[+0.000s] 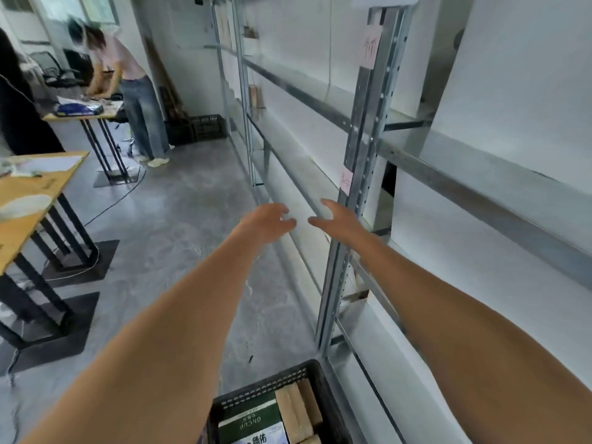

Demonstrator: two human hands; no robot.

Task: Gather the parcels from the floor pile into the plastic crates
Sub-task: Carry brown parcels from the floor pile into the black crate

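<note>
A black plastic crate point(315, 376) stands on the floor at the bottom middle, beside the shelving. Inside it lie a green and white parcel point(250, 418) and brown cardboard parcels point(296, 408). Both my arms stretch forward above the crate. My left hand point(267, 221) and my right hand point(339, 221) hang side by side in the air near the shelf post, fingers loosely curled, holding nothing. No floor pile is in view.
Metal shelving point(362, 174) runs along the right. Yellow-topped tables point(28, 193) on black bases stand at the left. A person point(134, 91) bends over a far table. More black crates point(198, 128) sit at the far end. A cable crosses the grey floor.
</note>
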